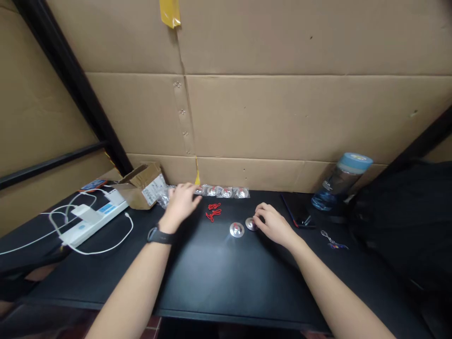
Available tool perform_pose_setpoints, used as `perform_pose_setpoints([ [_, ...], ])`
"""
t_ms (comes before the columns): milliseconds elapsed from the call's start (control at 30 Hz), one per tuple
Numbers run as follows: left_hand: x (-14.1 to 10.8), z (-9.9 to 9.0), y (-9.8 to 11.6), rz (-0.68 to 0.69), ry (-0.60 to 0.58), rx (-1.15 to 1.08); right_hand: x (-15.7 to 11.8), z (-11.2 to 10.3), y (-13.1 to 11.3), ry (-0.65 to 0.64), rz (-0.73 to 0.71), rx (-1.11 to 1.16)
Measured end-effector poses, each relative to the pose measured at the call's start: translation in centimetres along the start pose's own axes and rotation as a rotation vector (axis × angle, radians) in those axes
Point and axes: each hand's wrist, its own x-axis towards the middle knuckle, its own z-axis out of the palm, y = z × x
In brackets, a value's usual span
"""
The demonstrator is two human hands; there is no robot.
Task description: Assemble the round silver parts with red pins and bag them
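Note:
Several small silver domed discs with red at their centres are in front of me. One bare disc lies flat on the black table. Just right of it, my right hand has its curled fingers on the edge of a second bare disc. My left hand, with a dark wristband, reaches to the left end of a row of clear-wrapped discs along the back. Its thumb stands apart from the fingers, whose tips partly cover the row. Red cord loops lie between my hands.
At the left are an open cardboard box and a white power strip with cables. To the right lie a dark phone and a small keychain, with a blue-lidded bottle behind and a black bag beside them.

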Motion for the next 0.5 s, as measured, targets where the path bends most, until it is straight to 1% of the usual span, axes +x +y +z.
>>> perform_pose_setpoints([
  [67,0.2,-1.2,-3.9,-0.088,-0.029,0.022,0.0,0.0,0.1,-0.01,0.014,0.021],
  [133,0.0,-1.9,-6.9,-0.142,-0.101,0.019,0.0,-0.1,0.0,-0.012,-0.006,0.055],
  [167,-0.1,-2.1,-7.8,-0.166,-0.146,0.024,0.0,-0.1,-0.1,-0.01,-0.024,0.066],
  [200,-0.2,-2.2,-8.3,-0.189,-0.167,0.027,0.0,-0.1,-0.1,-0.011,-0.042,0.07],
  [233,-0.3,-2.2,-8.2,-0.194,-0.162,0.025,0.0,0.0,-0.2,-0.017,-0.056,0.067],
  [267,-0.3,-2.1,-7.7,-0.176,-0.135,0.009,0.0,0.1,-0.2,-0.028,-0.062,0.057],
  [300,-0.3,-2.0,-6.6,-0.128,-0.095,-0.023,0.0,0.2,-0.2,-0.04,-0.061,0.045],
  [333,-0.3,-1.7,-5.0,-0.05,-0.05,-0.067,0.1,0.3,-0.2,-0.055,-0.056,0.035],
  [367,-0.4,-1.3,-3.1,0.057,-0.036,-0.13,0.1,0.3,-0.2,-0.069,-0.049,0.029],
  [433,-1.0,-0.3,1.2,0.312,-0.122,-0.218,0.2,0.3,0.0,-0.081,-0.036,0.018],
  [500,-2.0,0.9,5.2,0.492,-0.181,-0.207,0.2,0.1,0.2,-0.083,-0.026,0.006],
])
